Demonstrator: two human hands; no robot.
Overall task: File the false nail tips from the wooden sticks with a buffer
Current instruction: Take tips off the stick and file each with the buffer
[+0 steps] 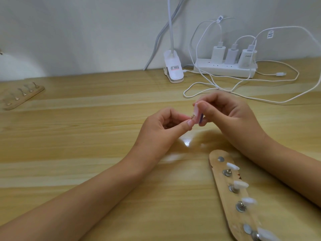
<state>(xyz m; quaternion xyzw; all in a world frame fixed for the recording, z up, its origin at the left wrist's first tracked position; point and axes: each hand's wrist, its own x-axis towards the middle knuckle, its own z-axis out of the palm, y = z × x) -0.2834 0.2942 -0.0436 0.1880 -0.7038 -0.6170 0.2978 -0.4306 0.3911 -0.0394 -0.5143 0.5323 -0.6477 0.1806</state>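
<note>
While the left hand (161, 126) pinched a false nail tip (192, 117) between thumb and forefinger, largely hidden by both, the right hand (231, 115) gripped the buffer (197, 110) with curled fingers. The buffer stood nearly upright, its long axis tilted slightly, and its face met the tip just right of the left thumb. Both hands were held above the table (86, 136). Nearer the person, just beside the right forearm, lay the wooden stick (217, 173), its long axis running away from the hands toward the lower right; four white tips (241, 184) sat on its pegs and the peg nearest the hands was bare. It lay closer to the right hand. A second stick (34, 92) lay well apart at far left.
</note>
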